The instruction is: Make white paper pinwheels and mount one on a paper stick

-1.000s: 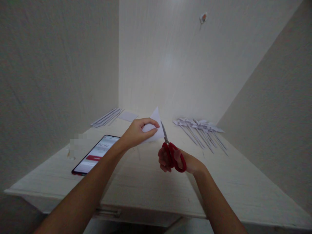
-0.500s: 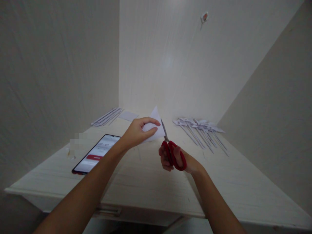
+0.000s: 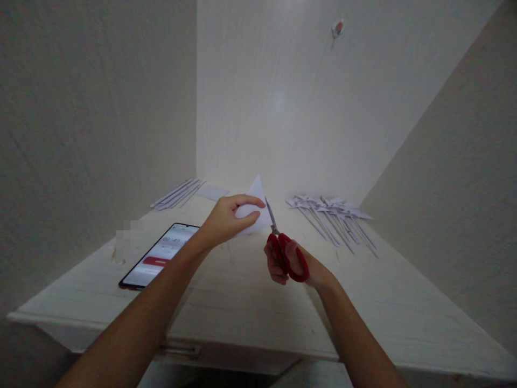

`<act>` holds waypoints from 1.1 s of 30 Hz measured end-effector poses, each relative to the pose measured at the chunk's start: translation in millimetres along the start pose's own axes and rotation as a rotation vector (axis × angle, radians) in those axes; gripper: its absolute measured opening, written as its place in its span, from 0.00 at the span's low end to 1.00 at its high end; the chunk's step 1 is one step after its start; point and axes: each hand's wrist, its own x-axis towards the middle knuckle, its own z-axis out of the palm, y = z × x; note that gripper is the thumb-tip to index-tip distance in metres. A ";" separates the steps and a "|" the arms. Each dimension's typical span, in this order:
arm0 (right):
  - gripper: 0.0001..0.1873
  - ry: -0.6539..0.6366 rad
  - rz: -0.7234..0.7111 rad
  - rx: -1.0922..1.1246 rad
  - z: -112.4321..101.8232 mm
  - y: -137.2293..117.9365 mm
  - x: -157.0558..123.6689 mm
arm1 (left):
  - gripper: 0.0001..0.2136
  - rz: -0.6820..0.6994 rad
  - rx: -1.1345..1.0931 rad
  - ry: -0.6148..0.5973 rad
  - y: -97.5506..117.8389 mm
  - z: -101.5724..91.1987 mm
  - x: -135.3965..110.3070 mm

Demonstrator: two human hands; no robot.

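Note:
A white sheet of paper (image 3: 257, 218), with a pointed top corner, is pinched between the thumb and fingers of my left hand (image 3: 230, 216). Part of the sheet is hidden behind those fingers. My right hand (image 3: 278, 264) grips red-handled scissors (image 3: 285, 257), thumb and fingers through the loops. The blades point up and away along the paper's right edge, close to my left fingertips. Whether the paper lies between the blades I cannot tell. Both hands are above the table (image 3: 242, 307).
A phone (image 3: 161, 258) showing a timer lies left of my left forearm. Rolled paper sticks (image 3: 177, 195) and a flat paper stack (image 3: 212, 192) lie at the back left. Several paper pinwheels (image 3: 335, 213) on sticks lie at the back right. Walls enclose the table's back and sides.
The scissors have shifted very slightly at the paper's right edge, and the handles look nearly the same. My left hand and the paper have hardly moved.

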 end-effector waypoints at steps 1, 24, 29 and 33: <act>0.32 -0.003 -0.005 -0.001 -0.6 1.2 0.4 | 0.10 0.002 0.005 0.001 -0.2 0.1 -0.1; 0.29 0.083 -0.009 -0.071 2.1 -0.1 1.7 | 0.10 0.021 0.013 -0.004 -0.9 -1.2 0.0; 0.28 0.102 -0.003 -0.049 0.6 4.2 1.9 | 0.10 0.028 0.008 0.007 -3.2 0.2 0.4; 0.28 0.132 0.005 -0.069 1.1 5.0 2.4 | 0.10 0.006 -0.012 0.001 -3.0 0.7 0.6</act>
